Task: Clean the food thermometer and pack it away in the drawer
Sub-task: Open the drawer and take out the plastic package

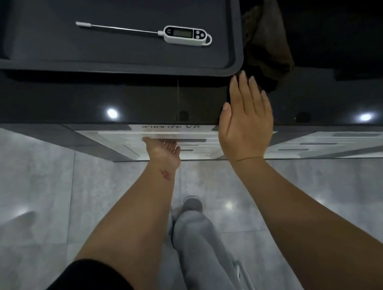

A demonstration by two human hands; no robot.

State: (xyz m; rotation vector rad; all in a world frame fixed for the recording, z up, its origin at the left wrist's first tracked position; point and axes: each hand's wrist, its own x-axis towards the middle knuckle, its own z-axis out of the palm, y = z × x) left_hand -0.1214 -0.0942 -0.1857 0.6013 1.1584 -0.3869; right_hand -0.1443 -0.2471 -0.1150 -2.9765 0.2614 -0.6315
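Observation:
A white food thermometer (pixel 185 34) with a long metal probe lies on a dark tray (pixel 234 44) on the black counter. A brown cloth (pixel 267 48) is bunched just right of the tray. My right hand (pixel 246 124) is flat with its fingers straight, holding nothing; it is over the counter's front edge, with the fingertips at the tray's near right corner and the cloth. My left hand (pixel 162 148) reaches below the counter, palm up, its fingers curled on the top edge of the white drawer front (pixel 199 141).
The white drawer unit has several stacked drawers with dark handle slots, and a second unit (pixel 328 143) stands to the right. The glossy black counter edge (pixel 109 106) overhangs them. Below are a grey tiled floor and my grey-trousered legs (pixel 196 239).

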